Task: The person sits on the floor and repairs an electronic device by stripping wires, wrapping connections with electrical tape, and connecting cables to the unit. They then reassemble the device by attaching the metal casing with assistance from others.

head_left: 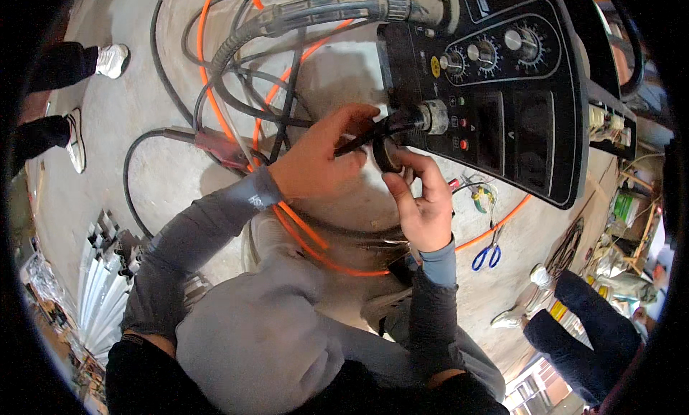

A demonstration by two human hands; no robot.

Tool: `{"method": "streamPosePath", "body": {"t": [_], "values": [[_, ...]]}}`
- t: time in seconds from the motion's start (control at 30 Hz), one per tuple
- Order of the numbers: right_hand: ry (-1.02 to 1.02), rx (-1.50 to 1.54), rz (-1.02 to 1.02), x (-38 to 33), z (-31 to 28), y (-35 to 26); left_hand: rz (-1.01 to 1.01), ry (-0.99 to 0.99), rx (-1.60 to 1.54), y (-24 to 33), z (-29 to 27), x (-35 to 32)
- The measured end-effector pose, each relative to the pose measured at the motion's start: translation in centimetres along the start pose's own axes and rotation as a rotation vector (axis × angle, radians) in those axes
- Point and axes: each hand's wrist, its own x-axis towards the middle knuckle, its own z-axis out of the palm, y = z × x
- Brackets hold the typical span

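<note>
In front of me stands a black welding machine (pixel 495 92) with knobs, small buttons and two dark display windows. A black cable (pixel 369 133) ends in a silver round connector (pixel 434 117) fixed to its panel. My left hand (pixel 323 156) is closed around this cable just short of the connector, its fingertips partly hidden. Between thumb and fingers, my right hand (pixel 427 207) grips a black ring that looks like a roll of electrical tape (pixel 387 153), right under the cable. A thick ribbed hose (pixel 308 13) joins the machine higher up.
Orange hose (pixel 308 235) and black cables loop over the floor at left, beside a dark red clamp handle (pixel 222 149). Blue-handled scissors (pixel 486 257) and pliers (pixel 481 197) lie at right. White metal strips (pixel 108 293) are stacked lower left. Two other people's legs show at both sides.
</note>
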Motion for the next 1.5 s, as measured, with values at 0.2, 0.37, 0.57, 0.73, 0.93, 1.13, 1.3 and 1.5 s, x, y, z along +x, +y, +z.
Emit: {"method": "streamPosePath", "body": {"t": [0.2, 0.37, 0.57, 0.73, 0.93, 1.13, 1.3, 1.5], "values": [[0.059, 0.294, 0.072, 1.8, 3.3, 5.3, -0.490, -0.189, -0.451, -1.5, -3.1, 4.6], [0.207, 0.509, 0.195, 2.1, 5.2, 5.6, -0.428, -0.083, -0.308, 1.2, -2.9, 5.8], [0.513, 0.173, 0.100, 0.0, 4.5, -0.9, 0.080, 0.322, -0.175, 3.9, 0.7, 3.0], [0.190, 0.082, 0.035, 3.9, 2.3, -5.4, 0.603, 0.321, 0.495, 2.5, 0.4, 1.3], [0.111, -0.159, 0.013, 3.9, 1.4, -7.2, 0.639, 0.277, 0.494, 0.9, 0.7, 0.4], [0.140, -0.181, -0.005, 1.1, 0.7, -5.4, 0.644, 0.109, 0.441, 0.7, 0.8, 0.4], [0.129, 0.400, 0.290, -1.1, 1.6, 0.7, 0.147, 0.168, -0.306, -0.5, -0.2, 0.3], [0.273, 0.315, 0.200, 3.0, 4.9, 4.7, -0.407, -0.090, -0.231, 1.4, -1.8, 6.1]]}}
